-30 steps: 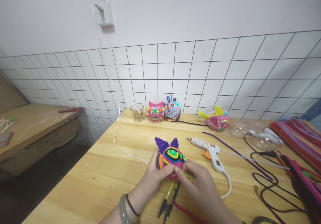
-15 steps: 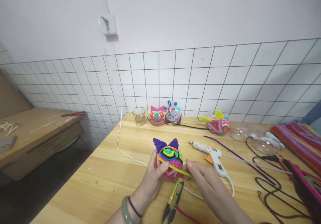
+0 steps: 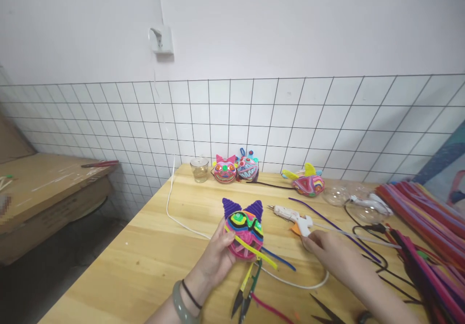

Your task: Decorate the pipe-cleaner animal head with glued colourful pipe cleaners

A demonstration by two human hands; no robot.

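Note:
My left hand (image 3: 218, 254) is wrapped round the left side of a colourful ball (image 3: 247, 232) with two purple ears, its thumb pressing a yellow strip (image 3: 256, 252) against the front. The strip's free end sticks out to the lower right, near a blue strip (image 3: 281, 258). My right hand (image 3: 323, 251) is closed round the handle of a white glue gun (image 3: 294, 217), whose nozzle points left. Thread snips (image 3: 247, 290) with yellow and green handles lie below the ball.
Two decorated balls (image 3: 225, 170) and a glass (image 3: 199, 170) stand near the tiled wall. A fish-like piece (image 3: 308, 184), clear globes (image 3: 336, 194), bundled coloured strips (image 3: 421, 212) and black cord are on the right. Scissors (image 3: 329, 314) lie at the bottom edge.
My right hand has let go of the yellow strip and moved right to the glue gun. My left hand still holds the ball, now turned more to the front. The view has shifted slightly right.

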